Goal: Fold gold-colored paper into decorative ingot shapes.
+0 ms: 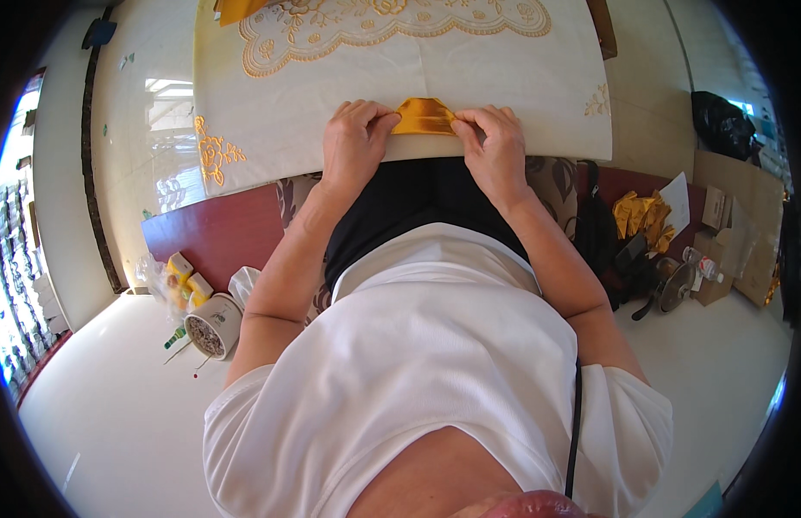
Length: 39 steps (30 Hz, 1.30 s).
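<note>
Currently I have a small piece of shiny gold fabric (425, 118) held between my two hands, just in from the near edge of the white-clothed counter (288, 121). My left hand (350, 148) pinches its left end, thumb and forefinger closed on it; my right hand (497, 151) grips the right end the same way, its other fingers (507, 114) loosely curled. Between them the piece makes a low arch, flat side toward me; whether it rests on the counter or hangs just above, I can't tell. Gold embroidery (388, 7) runs across the far part. Well off to my right lies crumpled gold material (642, 214), and to my left is a white bucket (231, 318).
</note>
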Available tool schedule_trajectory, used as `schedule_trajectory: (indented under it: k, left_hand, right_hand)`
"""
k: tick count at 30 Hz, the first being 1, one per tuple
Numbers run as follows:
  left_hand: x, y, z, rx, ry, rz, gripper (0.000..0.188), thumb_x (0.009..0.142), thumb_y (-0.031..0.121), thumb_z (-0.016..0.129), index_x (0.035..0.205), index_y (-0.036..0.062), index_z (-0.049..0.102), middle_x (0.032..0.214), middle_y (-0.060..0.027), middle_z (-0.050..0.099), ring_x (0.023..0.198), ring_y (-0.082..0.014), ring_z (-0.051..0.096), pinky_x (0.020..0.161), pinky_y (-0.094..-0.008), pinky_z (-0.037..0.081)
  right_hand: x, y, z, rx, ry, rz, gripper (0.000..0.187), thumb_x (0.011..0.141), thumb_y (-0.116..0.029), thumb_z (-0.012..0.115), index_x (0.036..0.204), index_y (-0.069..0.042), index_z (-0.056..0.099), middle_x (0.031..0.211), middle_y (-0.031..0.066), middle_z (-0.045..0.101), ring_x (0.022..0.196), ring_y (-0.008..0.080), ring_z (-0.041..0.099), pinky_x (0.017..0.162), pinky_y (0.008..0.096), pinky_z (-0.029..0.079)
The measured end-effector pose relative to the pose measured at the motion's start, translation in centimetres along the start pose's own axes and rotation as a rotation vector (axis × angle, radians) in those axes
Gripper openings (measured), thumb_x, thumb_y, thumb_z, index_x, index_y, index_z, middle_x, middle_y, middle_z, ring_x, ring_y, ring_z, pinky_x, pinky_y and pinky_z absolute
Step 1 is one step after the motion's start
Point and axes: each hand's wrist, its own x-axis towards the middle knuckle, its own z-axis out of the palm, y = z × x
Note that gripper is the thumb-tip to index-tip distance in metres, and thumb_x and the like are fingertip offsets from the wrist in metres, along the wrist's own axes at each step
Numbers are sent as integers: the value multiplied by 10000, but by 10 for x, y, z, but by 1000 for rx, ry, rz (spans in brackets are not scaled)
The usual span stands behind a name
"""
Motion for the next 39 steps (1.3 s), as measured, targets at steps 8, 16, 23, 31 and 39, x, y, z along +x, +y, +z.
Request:
schedule_trajectory:
  k: [8, 16, 23, 31, 39]
  left_hand:
    - [-1, 3, 3, -16, 9, -56, 86, 834, 83, 785, 874, 34, 727, 781, -109, 707, 762, -292, 642, 709, -391, 529]
    - [-2, 1, 4, 21, 5, -45, 124, 815, 105, 808, 868, 45, 714, 768, -88, 711, 757, -276, 638, 714, -390, 530]
    - [-1, 7, -2, 133, -11, -69, 197, 797, 106, 824, 958, 63, 718, 797, -83, 649, 803, -277, 633, 755, -383, 527]
    - [-1, 7, 3, 267, -37, 222, 464, 796, 35, 776, 1226, 211, 758, 1119, -117, 619, 1054, -321, 596, 874, -419, 519]
    - [-8, 1, 1, 331, -52, 248, 498, 848, -15, 696, 1253, 266, 772, 1295, -130, 584, 1219, -356, 553, 1022, -453, 457]
  right_hand:
    - [1, -1, -2, -69, -27, 21, 142, 821, -91, 804, 928, -108, 712, 826, 24, 691, 822, 260, 605, 820, 406, 444]
    - [1, -2, -4, -77, -47, 35, 186, 799, -84, 821, 938, -112, 700, 822, 17, 698, 828, 252, 614, 817, 409, 440]
    - [0, -1, -5, -100, -71, 59, 260, 788, -79, 824, 1018, -121, 710, 949, 32, 691, 890, 258, 609, 839, 422, 442]
    - [3, -12, 3, -295, -125, -233, 500, 876, -33, 690, 1360, -157, 662, 1508, 176, 465, 1415, 463, 398, 1128, 529, 390]
    - [-7, -1, 7, -299, -161, -252, 502, 938, -37, 616, 1417, -182, 648, 1610, 188, 393, 1505, 490, 291, 1189, 562, 333]
